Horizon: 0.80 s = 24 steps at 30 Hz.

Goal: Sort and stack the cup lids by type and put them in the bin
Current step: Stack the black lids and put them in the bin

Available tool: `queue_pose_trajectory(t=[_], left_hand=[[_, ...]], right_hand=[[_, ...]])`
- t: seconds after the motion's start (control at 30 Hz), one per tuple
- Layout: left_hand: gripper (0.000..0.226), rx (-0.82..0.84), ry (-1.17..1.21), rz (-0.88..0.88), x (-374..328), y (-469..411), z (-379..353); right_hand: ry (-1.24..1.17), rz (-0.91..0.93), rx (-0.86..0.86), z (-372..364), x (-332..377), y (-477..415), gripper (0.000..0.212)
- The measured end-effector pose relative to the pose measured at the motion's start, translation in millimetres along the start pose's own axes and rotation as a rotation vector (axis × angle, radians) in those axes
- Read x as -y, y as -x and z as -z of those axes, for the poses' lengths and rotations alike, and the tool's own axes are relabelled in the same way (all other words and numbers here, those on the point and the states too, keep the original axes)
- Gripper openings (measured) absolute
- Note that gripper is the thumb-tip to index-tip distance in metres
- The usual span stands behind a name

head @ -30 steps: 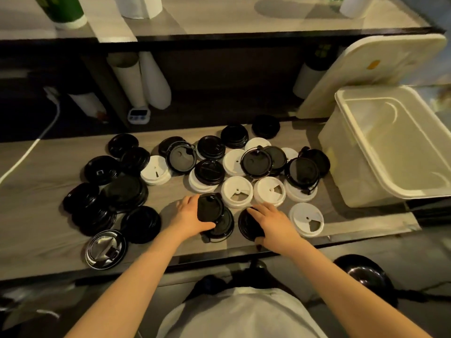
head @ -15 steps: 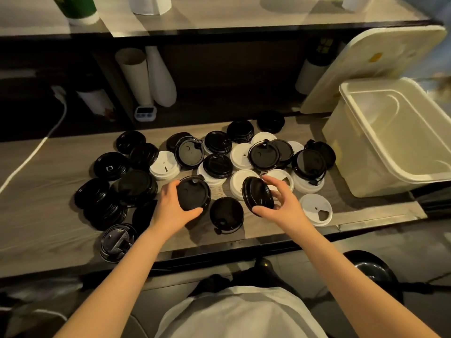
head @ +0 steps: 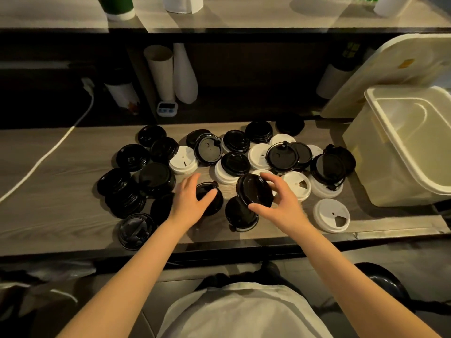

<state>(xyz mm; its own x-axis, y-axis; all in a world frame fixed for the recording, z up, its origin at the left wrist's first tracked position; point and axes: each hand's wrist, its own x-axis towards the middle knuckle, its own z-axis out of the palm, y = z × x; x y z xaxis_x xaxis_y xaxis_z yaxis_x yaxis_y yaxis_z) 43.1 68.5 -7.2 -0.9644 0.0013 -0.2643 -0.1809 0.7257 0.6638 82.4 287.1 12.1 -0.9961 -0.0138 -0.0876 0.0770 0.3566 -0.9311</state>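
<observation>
Several black and white cup lids lie scattered on the wooden counter (head: 48, 191). My right hand (head: 278, 203) grips a tilted black lid (head: 255, 190), held a little above another black lid (head: 240, 215) lying flat near the front edge. My left hand (head: 190, 201) rests on a black lid with a tab (head: 211, 198), fingers and thumb around its rim. A white lid with a sip opening (head: 331, 215) lies alone to the right of my right hand. The cream plastic bin (head: 402, 147) stands open at the right end of the counter.
The bin's cover (head: 390, 69) leans against the back behind the bin. Paper cup stacks (head: 159, 69) and a small timer (head: 166, 108) sit under the upper shelf. A white cable (head: 61, 140) runs across the left of the counter. A black stool (head: 380, 284) is below right.
My right hand lifted a black lid off the counter and tilted it up. My left hand carried its black lid left off the lid beneath and set it down flat.
</observation>
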Motion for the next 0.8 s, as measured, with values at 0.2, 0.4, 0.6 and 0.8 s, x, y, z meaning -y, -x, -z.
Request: queue_pose_trajectory(t=[0.2,0.4,0.6,0.8], left_hand=[[0.020,0.037,0.769,0.219,-4,34,4],[0.022,-0.097,0.633,0.318,52,51,23],[0.019,-0.381,0.629,0.464,102,69,56],[0.021,-0.507,0.444,0.707,158,73,69]], right_hand=[[0.321,0.352,0.262,-47,19,-9,0.074],[0.543,0.520,0.483,-101,26,-21,0.078],[0.612,0.554,0.638,-160,39,-38,0.076],[0.789,0.621,0.724,-220,46,-52,0.077]])
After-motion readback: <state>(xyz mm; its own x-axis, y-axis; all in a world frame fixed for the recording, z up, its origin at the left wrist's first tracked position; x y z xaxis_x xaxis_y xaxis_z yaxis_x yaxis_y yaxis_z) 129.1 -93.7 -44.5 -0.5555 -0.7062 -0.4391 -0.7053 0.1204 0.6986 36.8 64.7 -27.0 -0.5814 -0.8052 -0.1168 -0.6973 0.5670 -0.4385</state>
